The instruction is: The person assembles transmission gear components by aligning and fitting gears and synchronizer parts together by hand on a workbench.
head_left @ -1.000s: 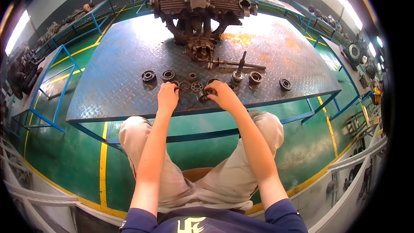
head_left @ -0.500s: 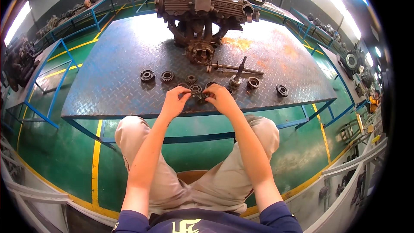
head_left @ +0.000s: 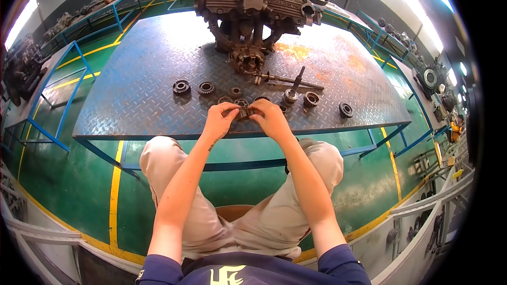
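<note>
1. While both hands pinch it, the small dark gear (head_left: 244,114) sits between them just above the near edge of the steel table (head_left: 132,100), over the row of loose parts.
2. Left hand (head_left: 221,119): fingers curled tight on the gear's left side. Right hand (head_left: 272,119): same on the right side, thumb and fingertips closed on it. Neither hand is spread; both grip the one piece.
3. Risk, my guess: the gear looks greasy and is held by fingertips only, so a slip would drop it. It's close to the table lip, so it could roll off onto the green floor (head_left: 74,190) or into the lap.
4. Risk: other gears lie right under and beside the hands, e.g. one at (head_left: 235,93), another at (head_left: 310,99). A wrist swing could knock them out of order or over the edge.
5. Risk: the shaft (head_left: 288,79) lies just beyond the right hand, pointing twd the engine block (head_left: 253,5); reaching fwd could catch it.
6. Room: wide bare plate to the left past the gears at (head_left: 181,86) and (head_left: 206,88), and to the right past the gear at (head_left: 345,109).
7. Edges: near lip runs just below the hands, blue frame (head_left: 105,153) under it, knees tucked close. Little clearance downward, plenty sideways.
</note>
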`<state>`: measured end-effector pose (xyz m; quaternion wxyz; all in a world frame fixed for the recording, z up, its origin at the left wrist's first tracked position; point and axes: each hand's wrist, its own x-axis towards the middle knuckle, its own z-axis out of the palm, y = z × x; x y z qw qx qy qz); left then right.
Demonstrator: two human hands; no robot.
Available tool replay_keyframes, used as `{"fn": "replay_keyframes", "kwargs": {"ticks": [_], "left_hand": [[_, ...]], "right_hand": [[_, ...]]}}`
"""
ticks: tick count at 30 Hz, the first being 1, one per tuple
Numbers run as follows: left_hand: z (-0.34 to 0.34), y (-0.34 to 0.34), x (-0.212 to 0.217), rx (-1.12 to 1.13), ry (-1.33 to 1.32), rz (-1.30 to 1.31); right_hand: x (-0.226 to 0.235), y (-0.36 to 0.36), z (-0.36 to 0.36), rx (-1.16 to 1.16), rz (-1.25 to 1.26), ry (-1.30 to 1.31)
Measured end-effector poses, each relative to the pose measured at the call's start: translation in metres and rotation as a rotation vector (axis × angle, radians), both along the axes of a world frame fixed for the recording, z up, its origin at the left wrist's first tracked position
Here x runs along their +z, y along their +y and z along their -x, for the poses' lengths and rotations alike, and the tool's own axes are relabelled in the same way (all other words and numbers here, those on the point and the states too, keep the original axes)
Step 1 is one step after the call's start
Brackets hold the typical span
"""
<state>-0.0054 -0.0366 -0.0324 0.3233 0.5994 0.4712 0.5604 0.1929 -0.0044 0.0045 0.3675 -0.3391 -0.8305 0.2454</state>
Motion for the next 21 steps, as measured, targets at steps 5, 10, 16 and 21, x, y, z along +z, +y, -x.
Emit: {"fn": "replay_keyframes", "kwargs": {"ticks": [5, 10, 16, 21], "left_hand": [[0.0013, 0.0016, -0.0034, -0.013, -0.067, -0.022], [-0.0041, -0.0063, 0.0036, -0.093, 0.072, -0.075], [-0.0043, -0.0053, 0.0014, -0.029, 0.163, -0.031], [-0.0036, -0.008, 0.0059, -0.021, 0.177, -0.013]], "right_hand": [[-0.0003, -0.0035, 0.0039, -0.005, -0.027, 0.028], [-0.0019, -0.0038, 0.0061, -0.006, -0.025, 0.108], [-0.0066, -0.0016, 0.0076, -0.006, -0.003, 0.121], [-0.0046, -0.0039, 0.0084, -0.022, 0.031, 0.096]]}}
